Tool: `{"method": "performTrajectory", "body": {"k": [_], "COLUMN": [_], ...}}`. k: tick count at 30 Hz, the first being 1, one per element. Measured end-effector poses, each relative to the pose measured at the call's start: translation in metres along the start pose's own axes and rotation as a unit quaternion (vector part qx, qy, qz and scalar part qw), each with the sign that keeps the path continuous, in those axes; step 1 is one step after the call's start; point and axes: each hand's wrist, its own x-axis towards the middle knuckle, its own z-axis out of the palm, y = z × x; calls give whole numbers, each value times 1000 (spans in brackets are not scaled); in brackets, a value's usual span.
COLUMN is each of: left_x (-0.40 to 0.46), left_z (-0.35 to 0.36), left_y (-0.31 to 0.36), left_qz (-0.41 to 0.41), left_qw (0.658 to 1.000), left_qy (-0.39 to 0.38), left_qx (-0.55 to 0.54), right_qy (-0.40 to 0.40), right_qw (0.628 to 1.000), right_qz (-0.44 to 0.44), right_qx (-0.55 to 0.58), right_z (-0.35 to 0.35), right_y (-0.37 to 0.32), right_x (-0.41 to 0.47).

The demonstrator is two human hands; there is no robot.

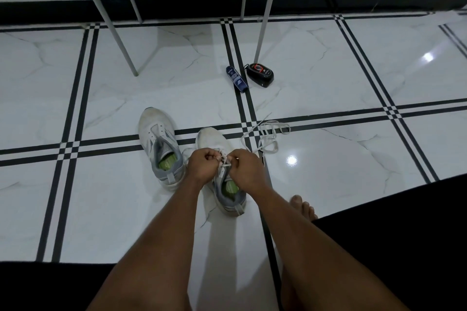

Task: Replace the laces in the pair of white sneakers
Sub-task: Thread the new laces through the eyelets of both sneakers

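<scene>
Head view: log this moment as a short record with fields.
left hand: pinches the lace over the right sneaker
right hand: pinches the same lace
right sneaker: on the floor, being laced
left sneaker: beside it, no lace visible
loose lace: lies on the floor, right of the sneakers
blue tube: beside a black container

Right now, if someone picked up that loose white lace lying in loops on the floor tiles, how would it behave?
The loose white lace would probably hang limp: it lies in slack, irregular loops. It looks thin and flat, so likely very light. On the glossy marble-look floor tiles it would probably slide rather than roll, and a pull at one end may drag the tangle along.
</scene>
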Motion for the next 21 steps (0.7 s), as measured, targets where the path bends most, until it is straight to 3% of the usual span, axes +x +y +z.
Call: {"method": "performTrajectory", "body": {"k": [6, 12, 14, 18, 21], "left_x": [2, -2, -2, -4, -1], "left_z": [2, 5, 7, 17, 18], "left_y": [0, 11, 12, 5, -1], "left_qz": [10, 37, 17, -84, -96], "left_qw": [999, 987, 989, 994, 991], "left_qy": [2, 21, 31, 76, 86], "left_qx": [41, 153, 143, 9, -23], "right_qy": [-10, -32, -33, -35, -47], "right_qw": [999, 999, 999, 998, 996], "right_qz": [17, 8, 10, 28, 50], "right_qx": [31, 15, 22, 43, 60], "right_z": [-1, -1, -1, 3, 1], "right_y": [1, 4, 6, 6, 6], "right_x": [1, 3, 4, 5, 8]}}
